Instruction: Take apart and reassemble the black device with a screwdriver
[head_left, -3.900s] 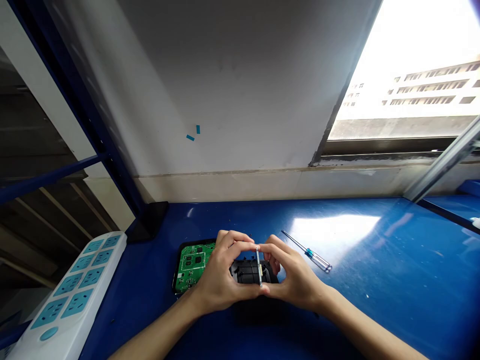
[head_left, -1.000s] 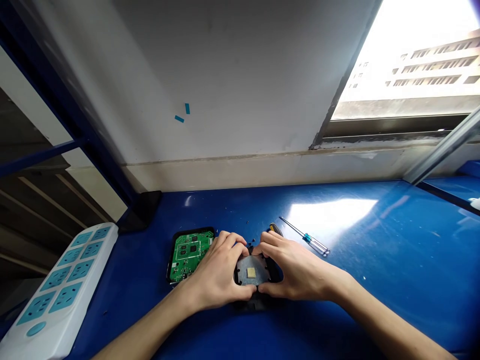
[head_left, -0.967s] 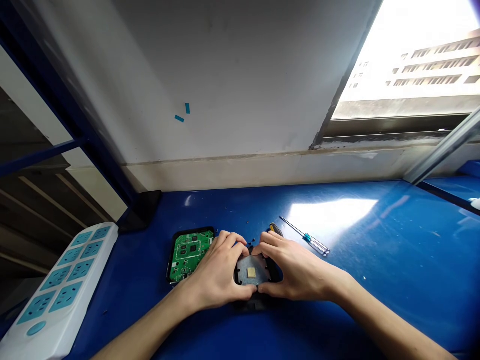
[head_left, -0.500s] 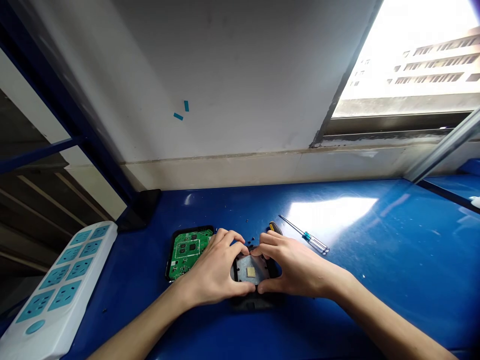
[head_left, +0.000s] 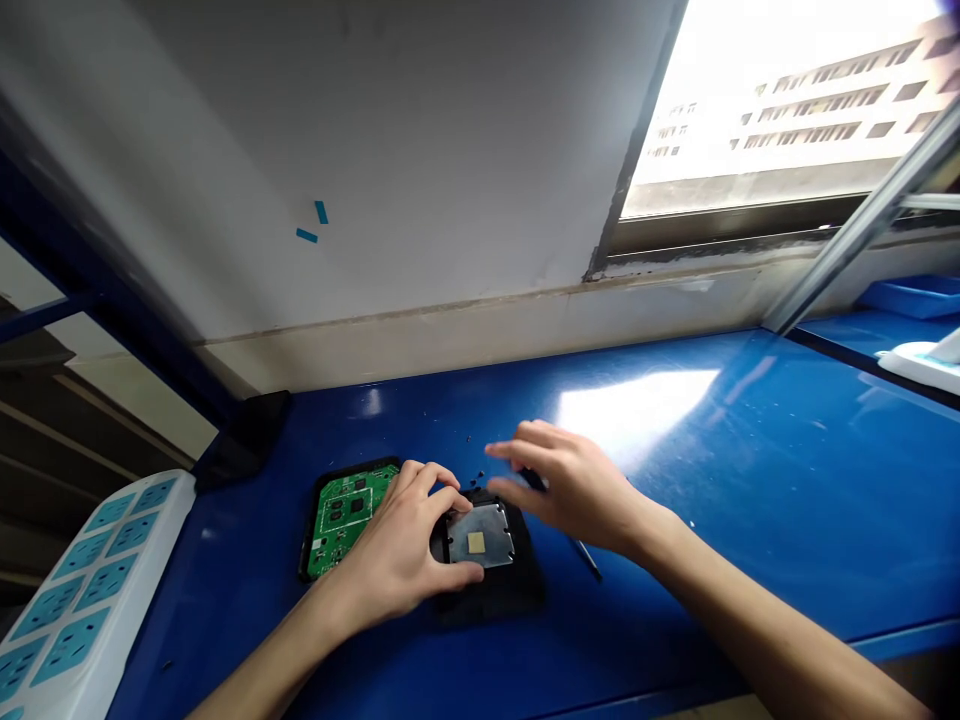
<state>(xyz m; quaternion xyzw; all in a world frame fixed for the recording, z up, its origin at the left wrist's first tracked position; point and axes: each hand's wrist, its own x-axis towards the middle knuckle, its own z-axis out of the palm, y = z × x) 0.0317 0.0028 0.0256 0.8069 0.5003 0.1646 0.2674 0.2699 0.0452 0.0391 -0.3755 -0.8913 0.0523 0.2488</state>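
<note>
My left hand grips the left side of a thin silver metal plate, thumb at its near edge and fingers at its far edge. A small pale square pad sits on the plate, which lies in a black plastic casing. Raised just right of the casing, my right hand has its thumb and index finger apart, the fingertips slightly blurred. Beneath it a dark screwdriver handle shows in the gap, and a metal shaft emerges below the hand. Several tiny dark screws lie beyond the casing.
A green circuit board in a black shell is left of my left hand. A white power strip runs along the table's left side. A wall with a window backs the blue table; a blue tray is far right.
My right hand has let go of the plate's right side and lifted up and away, now covering the blue-handled screwdriver. My left hand stays on the plate. The camera view has turned somewhat right.
</note>
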